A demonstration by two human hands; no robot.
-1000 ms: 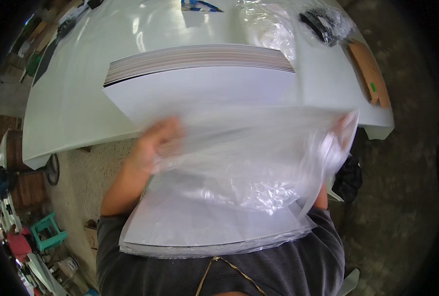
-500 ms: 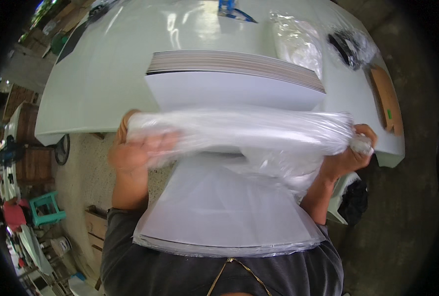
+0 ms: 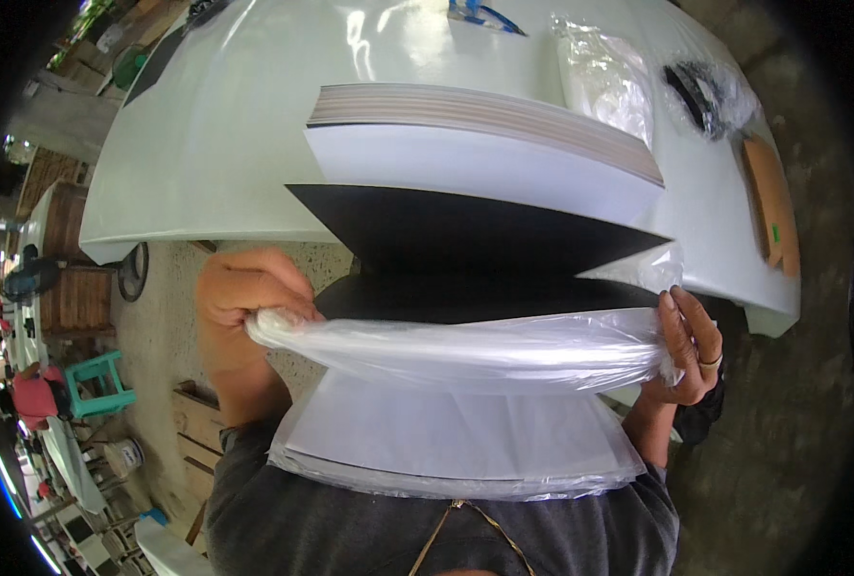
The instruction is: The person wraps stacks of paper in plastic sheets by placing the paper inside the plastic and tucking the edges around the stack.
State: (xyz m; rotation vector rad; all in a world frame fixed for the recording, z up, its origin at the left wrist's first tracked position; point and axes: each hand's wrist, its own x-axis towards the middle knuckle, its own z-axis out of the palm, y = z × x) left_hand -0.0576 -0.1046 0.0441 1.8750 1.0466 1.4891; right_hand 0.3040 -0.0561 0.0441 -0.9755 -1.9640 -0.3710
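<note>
Across clear bag (image 3: pixel 484 355): left hand (image 3: pixel 254 288), right hand (image 3: pixel 691 350), pinching opposite ends
Far edge: black board (image 3: pixel 465 230), whether inside unclear

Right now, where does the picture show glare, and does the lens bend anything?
Head view: white glare streaks the far part of the table, and the held plastic shines; same head view: the table's edges look bowed, picture corners black.
</note>
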